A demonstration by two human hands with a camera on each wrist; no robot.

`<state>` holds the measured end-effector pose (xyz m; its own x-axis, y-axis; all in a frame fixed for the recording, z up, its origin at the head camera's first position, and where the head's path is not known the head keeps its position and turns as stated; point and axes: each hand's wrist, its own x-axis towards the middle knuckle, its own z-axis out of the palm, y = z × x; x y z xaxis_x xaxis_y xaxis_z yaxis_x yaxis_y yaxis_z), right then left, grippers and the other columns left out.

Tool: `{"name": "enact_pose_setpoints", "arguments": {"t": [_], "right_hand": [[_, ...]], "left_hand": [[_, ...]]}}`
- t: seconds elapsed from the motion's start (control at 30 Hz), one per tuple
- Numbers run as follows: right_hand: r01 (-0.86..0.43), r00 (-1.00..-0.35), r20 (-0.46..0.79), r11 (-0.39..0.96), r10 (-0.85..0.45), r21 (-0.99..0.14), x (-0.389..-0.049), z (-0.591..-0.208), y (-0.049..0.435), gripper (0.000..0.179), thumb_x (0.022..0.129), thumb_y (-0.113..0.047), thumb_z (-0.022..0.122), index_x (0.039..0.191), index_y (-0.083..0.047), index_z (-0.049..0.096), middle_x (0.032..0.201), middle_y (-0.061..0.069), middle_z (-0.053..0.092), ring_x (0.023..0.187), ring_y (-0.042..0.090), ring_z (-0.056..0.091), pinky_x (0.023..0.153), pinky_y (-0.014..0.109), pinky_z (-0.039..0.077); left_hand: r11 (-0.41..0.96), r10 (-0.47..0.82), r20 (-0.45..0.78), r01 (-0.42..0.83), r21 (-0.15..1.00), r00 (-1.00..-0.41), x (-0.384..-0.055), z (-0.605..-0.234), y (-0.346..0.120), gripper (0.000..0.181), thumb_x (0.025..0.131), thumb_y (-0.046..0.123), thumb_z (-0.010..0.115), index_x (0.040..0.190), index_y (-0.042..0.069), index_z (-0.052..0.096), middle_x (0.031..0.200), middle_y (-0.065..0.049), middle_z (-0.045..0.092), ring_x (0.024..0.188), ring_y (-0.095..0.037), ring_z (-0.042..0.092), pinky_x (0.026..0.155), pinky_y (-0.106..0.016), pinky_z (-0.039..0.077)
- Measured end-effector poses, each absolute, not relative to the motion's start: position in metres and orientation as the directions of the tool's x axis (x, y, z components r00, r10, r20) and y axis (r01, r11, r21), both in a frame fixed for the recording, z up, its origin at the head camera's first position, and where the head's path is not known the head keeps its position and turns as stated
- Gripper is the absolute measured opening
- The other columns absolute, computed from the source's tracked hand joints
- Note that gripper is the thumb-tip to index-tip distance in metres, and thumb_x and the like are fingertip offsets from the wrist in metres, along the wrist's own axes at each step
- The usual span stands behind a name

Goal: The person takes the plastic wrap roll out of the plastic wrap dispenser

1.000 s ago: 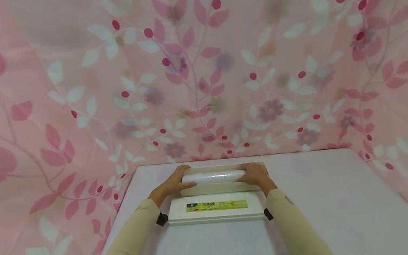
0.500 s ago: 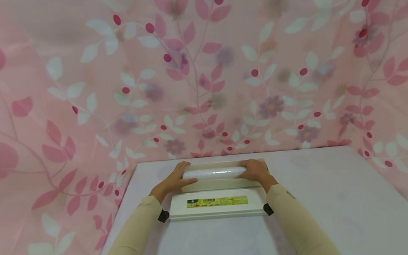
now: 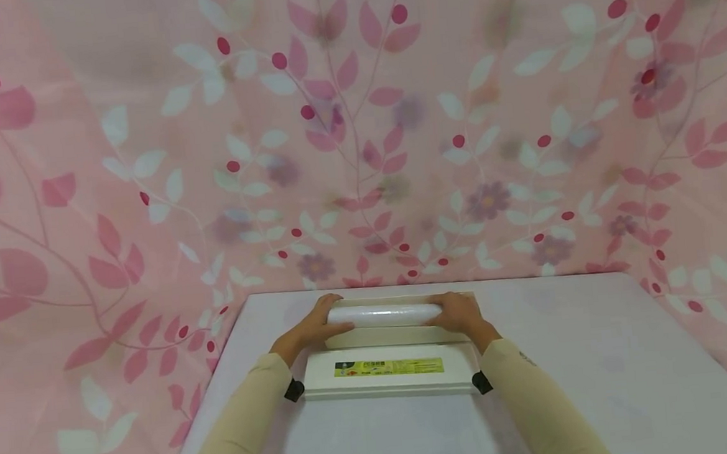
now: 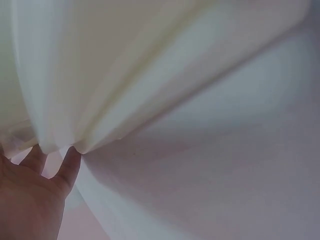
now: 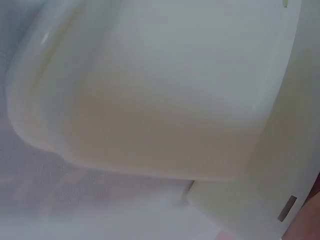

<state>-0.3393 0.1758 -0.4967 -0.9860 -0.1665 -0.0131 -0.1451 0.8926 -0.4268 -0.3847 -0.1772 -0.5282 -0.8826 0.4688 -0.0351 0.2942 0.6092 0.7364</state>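
A white, shiny roll of cling film lies across an opened cream-white dispenser box near the table's far edge. On the near side, the box's lid is folded out flat and bears a yellow-green label. My left hand grips the left end of the roll, its thumb along the front. At the other end my right hand grips it the same way. Fingertips of the left hand meet the box's end in the left wrist view. Only a sliver of the right hand shows in the right wrist view.
The box stands on a table with a pale cloth. Right behind it rises a pink curtain with leaves and flowers, which also hangs at both sides. Black wrist straps sit close to the lid's corners.
The head view has shifted slightly. Both hands keep their hold on the roll's ends, and the roll and box hardly move.
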Motion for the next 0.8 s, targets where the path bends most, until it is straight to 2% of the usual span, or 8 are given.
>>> {"name": "enact_pose_setpoints", "arguments": {"t": [0.3, 0.6, 0.8], "right_hand": [[-0.154, -0.986, 0.004, 0.895, -0.168, -0.419, -0.339, -0.496, 0.172, 0.064, 0.077, -0.049, 0.08, 0.131, -0.019, 0.066, 0.123, 0.007, 0.07, 0.116, 0.03, 0.06, 0.102, 0.058, 0.034], [-0.185, -0.983, 0.069, 0.905, -0.172, -0.384, -0.339, -0.491, 0.174, 0.062, 0.07, -0.054, 0.083, 0.123, -0.023, 0.071, 0.116, 0.001, 0.072, 0.102, 0.026, 0.064, 0.089, 0.047, 0.037], [-0.193, -0.981, 0.087, 0.913, -0.173, -0.359, -0.339, -0.488, 0.175, 0.063, 0.071, -0.054, 0.082, 0.123, -0.022, 0.07, 0.117, 0.002, 0.072, 0.103, 0.027, 0.063, 0.091, 0.048, 0.035]], "left_hand": [[0.594, 0.469, -0.029, 0.29, 0.751, -0.883, -0.378, -0.524, -0.177, 0.079, 0.087, 0.044, 0.074, 0.148, 0.013, 0.033, 0.152, -0.011, 0.031, 0.123, -0.025, 0.044, 0.107, -0.05, 0.038], [0.592, 0.414, -0.035, 0.239, 0.77, -0.91, -0.372, -0.522, -0.175, 0.082, 0.086, 0.04, 0.076, 0.148, 0.009, 0.031, 0.147, -0.014, 0.037, 0.12, -0.027, 0.047, 0.105, -0.049, 0.041], [0.582, 0.417, -0.027, 0.244, 0.775, -0.909, -0.375, -0.524, -0.174, 0.081, 0.087, 0.039, 0.075, 0.148, 0.009, 0.03, 0.147, -0.014, 0.036, 0.119, -0.027, 0.047, 0.104, -0.049, 0.041]]}}
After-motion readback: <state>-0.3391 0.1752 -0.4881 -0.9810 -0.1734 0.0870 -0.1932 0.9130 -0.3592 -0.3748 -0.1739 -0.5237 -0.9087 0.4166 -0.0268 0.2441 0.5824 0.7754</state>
